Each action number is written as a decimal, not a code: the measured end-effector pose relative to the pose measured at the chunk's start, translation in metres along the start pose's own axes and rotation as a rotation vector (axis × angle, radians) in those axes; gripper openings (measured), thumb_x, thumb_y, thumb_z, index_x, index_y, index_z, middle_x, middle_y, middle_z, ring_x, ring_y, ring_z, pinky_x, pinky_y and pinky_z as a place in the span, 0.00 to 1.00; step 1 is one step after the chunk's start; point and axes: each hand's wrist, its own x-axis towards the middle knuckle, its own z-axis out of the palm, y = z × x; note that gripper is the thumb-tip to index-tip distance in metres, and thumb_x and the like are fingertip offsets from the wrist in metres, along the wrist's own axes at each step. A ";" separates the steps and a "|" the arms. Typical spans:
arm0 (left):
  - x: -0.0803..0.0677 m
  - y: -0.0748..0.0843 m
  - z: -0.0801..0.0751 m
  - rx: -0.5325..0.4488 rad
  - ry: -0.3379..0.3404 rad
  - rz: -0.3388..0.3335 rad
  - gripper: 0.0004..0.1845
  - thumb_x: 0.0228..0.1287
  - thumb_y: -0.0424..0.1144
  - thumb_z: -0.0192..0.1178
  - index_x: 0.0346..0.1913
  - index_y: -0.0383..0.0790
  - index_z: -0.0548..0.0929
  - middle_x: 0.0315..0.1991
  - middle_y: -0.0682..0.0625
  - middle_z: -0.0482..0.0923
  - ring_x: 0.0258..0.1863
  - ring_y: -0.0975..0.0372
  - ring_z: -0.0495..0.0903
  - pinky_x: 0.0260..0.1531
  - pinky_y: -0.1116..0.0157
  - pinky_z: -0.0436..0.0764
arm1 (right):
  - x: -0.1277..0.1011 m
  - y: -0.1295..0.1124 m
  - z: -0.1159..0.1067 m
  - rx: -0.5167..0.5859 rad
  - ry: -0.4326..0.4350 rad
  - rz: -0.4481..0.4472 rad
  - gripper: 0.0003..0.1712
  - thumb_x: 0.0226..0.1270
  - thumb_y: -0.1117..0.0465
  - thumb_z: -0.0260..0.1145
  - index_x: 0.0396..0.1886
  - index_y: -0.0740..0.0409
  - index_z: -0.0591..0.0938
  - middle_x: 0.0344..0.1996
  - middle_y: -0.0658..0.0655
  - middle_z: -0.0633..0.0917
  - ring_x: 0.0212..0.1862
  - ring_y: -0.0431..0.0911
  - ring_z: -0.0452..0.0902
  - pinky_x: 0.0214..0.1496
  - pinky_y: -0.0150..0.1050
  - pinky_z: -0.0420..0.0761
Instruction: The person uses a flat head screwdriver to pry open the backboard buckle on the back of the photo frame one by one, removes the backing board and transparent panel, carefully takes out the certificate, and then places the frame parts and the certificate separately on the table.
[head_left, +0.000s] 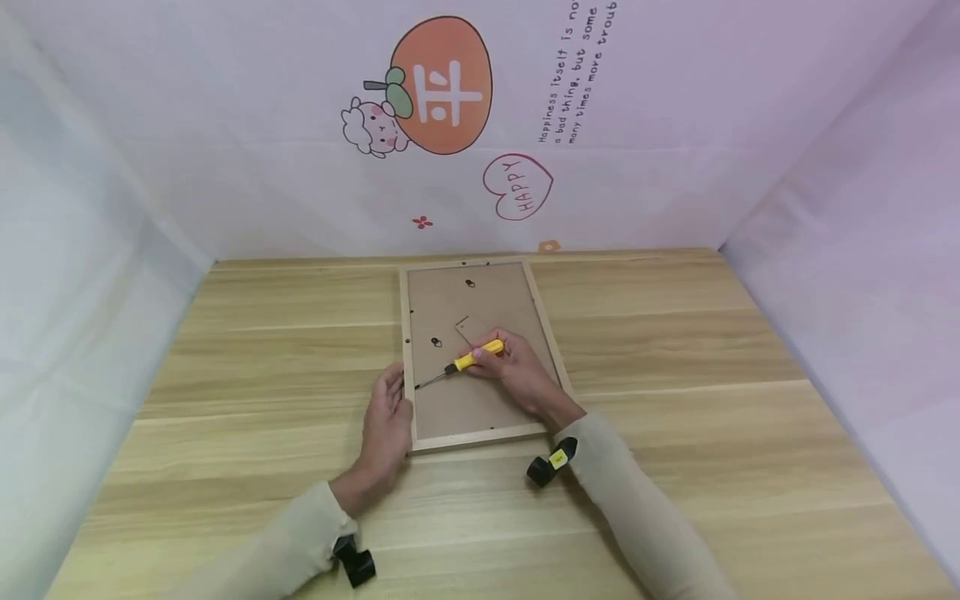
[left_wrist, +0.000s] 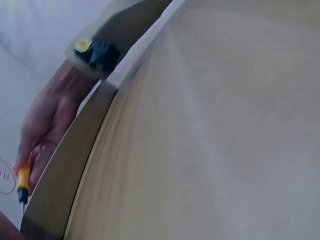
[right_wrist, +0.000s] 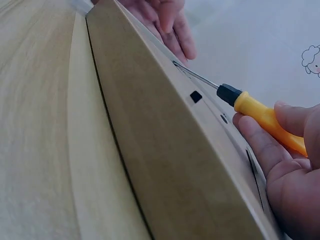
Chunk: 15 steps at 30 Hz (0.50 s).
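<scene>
A wooden picture frame (head_left: 480,435) lies face down on the table, its brown backing board (head_left: 468,400) up. My right hand (head_left: 512,369) grips a yellow-handled screwdriver (head_left: 474,357) over the board; the metal tip reaches the frame's left inner edge near a small black clip (right_wrist: 195,96). My left hand (head_left: 386,421) rests flat against the frame's left rail with straight fingers. In the right wrist view the screwdriver (right_wrist: 260,114) points at the frame (right_wrist: 165,150), and the left hand's fingers (right_wrist: 170,25) lie beyond it. The left wrist view shows the frame's edge (left_wrist: 65,170) and the right hand (left_wrist: 47,117).
The wooden table (head_left: 675,392) is walled in by white cloth with a cartoon print (head_left: 438,83) at the back. Small hangers (head_left: 437,342) sit on the backing board. Black wrist cameras (head_left: 551,462) are strapped to both sleeves.
</scene>
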 end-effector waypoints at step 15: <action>0.084 -0.002 -0.013 -0.047 -0.072 0.084 0.37 0.70 0.25 0.42 0.78 0.37 0.42 0.80 0.46 0.40 0.80 0.58 0.41 0.80 0.60 0.44 | 0.000 0.003 -0.006 -0.029 -0.022 0.002 0.08 0.72 0.70 0.58 0.47 0.68 0.73 0.54 0.71 0.82 0.54 0.50 0.83 0.56 0.38 0.84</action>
